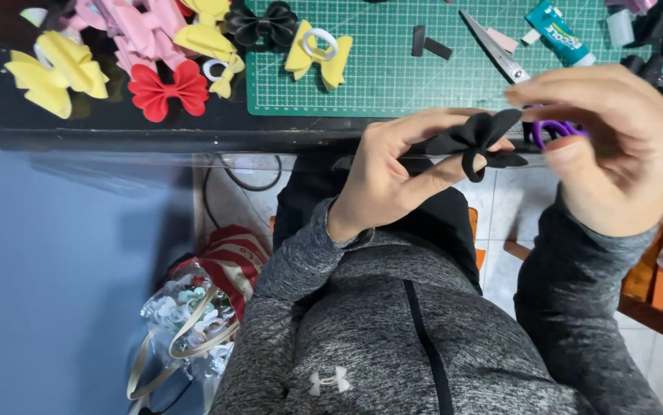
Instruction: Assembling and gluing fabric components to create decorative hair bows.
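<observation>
Bow shaping, mid-step.
Pinched in left hand grip at the centre; right hand pinching one loop; needs steady pinch, above bench.

One view only, from the camera on my head. It looks steeply down my chest, so my grey jacket fills the lower frame. My hands sit close, mid-frame. The worktop edge and green cutting mat run along the top; floor tiles show beneath.
</observation>
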